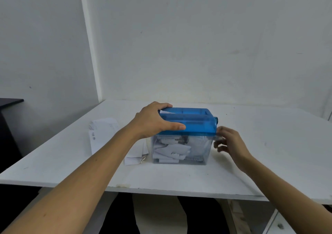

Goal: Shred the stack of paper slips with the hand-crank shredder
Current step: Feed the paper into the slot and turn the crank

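We note: left grip point(154, 120) holds the shredder point(188, 122) lid. Right grip point(228, 142) is blurred at its side, so we cannot tell its hold. The bin point(204, 160) looks full. We risk jamming, or skidding across the table point(179, 176).

The shredder point(186, 126) stands on the table point(179, 176) near its middle, with cut paper point(170, 151) inside it. The paper slips point(104, 131) lie on the table just left of it. The left hand point(152, 120) grips the shredder's top at its left end, and the right hand point(230, 142) is at its right side.
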A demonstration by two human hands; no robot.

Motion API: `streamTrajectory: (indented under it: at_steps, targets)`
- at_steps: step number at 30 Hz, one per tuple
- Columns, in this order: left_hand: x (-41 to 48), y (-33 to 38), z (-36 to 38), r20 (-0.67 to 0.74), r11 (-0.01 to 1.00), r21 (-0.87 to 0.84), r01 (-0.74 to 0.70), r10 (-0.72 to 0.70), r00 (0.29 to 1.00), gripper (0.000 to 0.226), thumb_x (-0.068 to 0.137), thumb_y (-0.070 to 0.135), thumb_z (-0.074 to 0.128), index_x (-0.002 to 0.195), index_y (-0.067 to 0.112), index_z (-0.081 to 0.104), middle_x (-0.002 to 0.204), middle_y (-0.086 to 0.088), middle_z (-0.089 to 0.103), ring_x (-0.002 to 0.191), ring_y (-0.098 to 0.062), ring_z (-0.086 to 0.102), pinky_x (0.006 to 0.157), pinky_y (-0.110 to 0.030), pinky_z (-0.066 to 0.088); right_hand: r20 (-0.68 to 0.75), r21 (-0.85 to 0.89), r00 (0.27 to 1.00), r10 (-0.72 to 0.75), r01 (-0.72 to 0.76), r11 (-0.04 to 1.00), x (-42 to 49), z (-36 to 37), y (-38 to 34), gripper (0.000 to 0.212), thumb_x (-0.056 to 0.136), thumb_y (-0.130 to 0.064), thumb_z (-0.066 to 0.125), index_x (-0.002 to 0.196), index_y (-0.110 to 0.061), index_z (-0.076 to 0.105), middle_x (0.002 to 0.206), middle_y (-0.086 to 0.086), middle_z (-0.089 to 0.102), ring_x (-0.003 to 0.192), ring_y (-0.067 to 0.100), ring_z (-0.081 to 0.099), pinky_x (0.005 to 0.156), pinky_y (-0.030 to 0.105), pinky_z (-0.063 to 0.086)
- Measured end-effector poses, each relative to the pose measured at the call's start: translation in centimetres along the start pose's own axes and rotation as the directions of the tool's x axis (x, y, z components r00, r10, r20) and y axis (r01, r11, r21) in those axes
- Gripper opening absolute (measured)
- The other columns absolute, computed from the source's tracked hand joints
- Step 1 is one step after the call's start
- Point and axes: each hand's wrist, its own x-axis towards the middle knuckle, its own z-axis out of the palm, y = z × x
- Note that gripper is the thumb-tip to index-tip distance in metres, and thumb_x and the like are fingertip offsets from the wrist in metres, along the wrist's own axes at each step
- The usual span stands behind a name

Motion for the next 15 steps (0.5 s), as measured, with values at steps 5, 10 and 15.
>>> streamTrajectory:
  at_steps: [5,10,15]
  targets:
    - [0.2,-0.2,0.0,0.005,1.000,-0.009,0.018,-0.018,1.000,0.111,0.040,0.084,0.076,0.137,0.035,0.054,0.125,0.017,0.055,0.117,-0.011,0.055,0.106,-0.043,0.048,0.175,-0.365,0.984,-0.044,0.106,0.925,-2.9,-2.0,-0.6,0.013,0.090,-0.025,0.071,0.093,-0.014,0.067,0.080,0.002,0.067,0.067,0.009,0.060,0.067,0.023,0.053]
    - [0.1,0.0,-0.1,0.017,0.999,-0.032,0.021,-0.021,1.000,0.116,0.036,0.085,0.077,0.138,0.034,0.055,0.122,0.020,0.055,0.115,-0.008,0.056,0.105,-0.040,0.049,0.277,-0.460,0.950,-0.146,0.264,0.848,-4.0,-4.1,-5.0,0.030,0.085,-0.048,0.070,0.078,-0.018,0.069,0.069,0.000,0.067,0.063,0.009,0.058,0.067,0.033,0.049]
    - [-0.1,0.3,-0.3,0.023,0.999,-0.043,-0.009,0.010,1.000,0.109,0.042,0.074,0.078,0.139,0.029,0.055,0.122,0.018,0.055,0.111,-0.005,0.056,0.099,-0.027,0.049,0.161,-0.312,0.927,-0.339,0.373,0.874,-2.4,-4.0,-8.7,0.047,0.093,-0.056,0.058,0.080,-0.012,0.072,0.071,0.007,0.069,0.067,0.013,0.063,0.075,0.036,0.052]
